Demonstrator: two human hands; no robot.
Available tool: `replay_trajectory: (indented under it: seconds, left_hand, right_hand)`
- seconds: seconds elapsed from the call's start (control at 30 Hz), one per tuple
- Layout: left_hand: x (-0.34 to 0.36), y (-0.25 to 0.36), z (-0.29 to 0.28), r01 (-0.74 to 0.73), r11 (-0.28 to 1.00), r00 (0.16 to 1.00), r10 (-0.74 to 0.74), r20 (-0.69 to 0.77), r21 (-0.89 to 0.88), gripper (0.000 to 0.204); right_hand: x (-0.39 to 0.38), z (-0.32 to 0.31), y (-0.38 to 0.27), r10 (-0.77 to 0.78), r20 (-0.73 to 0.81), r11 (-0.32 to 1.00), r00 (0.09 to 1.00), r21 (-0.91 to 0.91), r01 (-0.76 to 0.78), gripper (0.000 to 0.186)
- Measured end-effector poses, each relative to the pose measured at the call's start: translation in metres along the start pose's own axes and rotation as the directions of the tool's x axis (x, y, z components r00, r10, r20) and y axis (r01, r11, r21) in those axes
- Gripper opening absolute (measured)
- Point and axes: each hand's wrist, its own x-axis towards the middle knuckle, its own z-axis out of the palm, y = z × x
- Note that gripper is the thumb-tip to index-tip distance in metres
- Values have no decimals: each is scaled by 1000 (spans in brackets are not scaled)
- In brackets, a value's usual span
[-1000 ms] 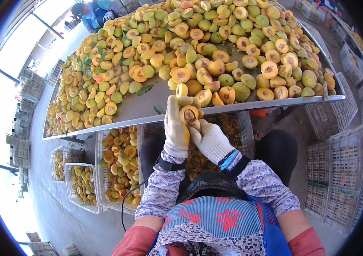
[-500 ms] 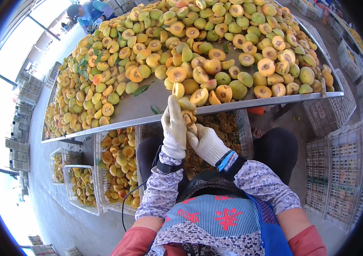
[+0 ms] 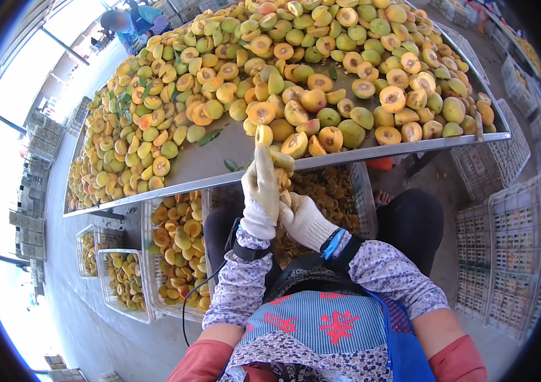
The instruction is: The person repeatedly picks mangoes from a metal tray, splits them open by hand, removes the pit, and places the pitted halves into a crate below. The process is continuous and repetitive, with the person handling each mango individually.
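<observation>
My left hand (image 3: 260, 194), in a pale glove with stained fingers, is at the table's near edge. Its fingers are closed around a yellow peach half (image 3: 282, 178). Another peach piece (image 3: 264, 135) shows at its fingertips; whether it is gripped or lies on the table I cannot tell. My right hand (image 3: 305, 219), also gloved, is closed just below and to the right, against the held peach. What its fingers grip is hidden. Halved peaches (image 3: 261, 113), some with stones in them, are heaped on the metal-edged table (image 3: 194, 156) beyond my hands.
A crate (image 3: 364, 200) of peach scraps stands below my hands between my knees. Crates of peach halves (image 3: 181, 248) stand on the left floor. Stacked pale crates (image 3: 506, 254) are at the right. A person in blue (image 3: 133, 25) is at the table's far left.
My right hand has shifted slightly downward against the held peach. A dark curved edge seen between the hands earlier no longer shows plainly. My left hand keeps its hold.
</observation>
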Motion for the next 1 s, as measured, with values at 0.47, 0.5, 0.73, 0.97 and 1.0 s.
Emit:
replay_trajectory:
  seconds: [0.47,0.5,0.73,0.97,1.0]
  left_hand:
    - [11,-4,-6,186,934,978,-146,148,-306,57]
    - [11,8,-5,252,954,958,-222,180,-164,61]
    - [4,6,3,259,865,949,-145,279,-430,60]
    - [21,-1,-23,256,601,963,-229,143,-757,43]
    - [24,1,-42,175,593,968,-251,27,-786,46]
  right_hand:
    - [-13,-36,-48,413,305,877,858,122,-466,43]
    - [-13,-41,-51,361,288,927,887,-6,-375,45]
    - [-22,-52,-52,322,700,570,638,395,-721,55]
    - [-14,-43,-4,-82,294,965,952,-214,149,48]
    - [-15,-45,-5,20,276,899,961,-426,103,46]
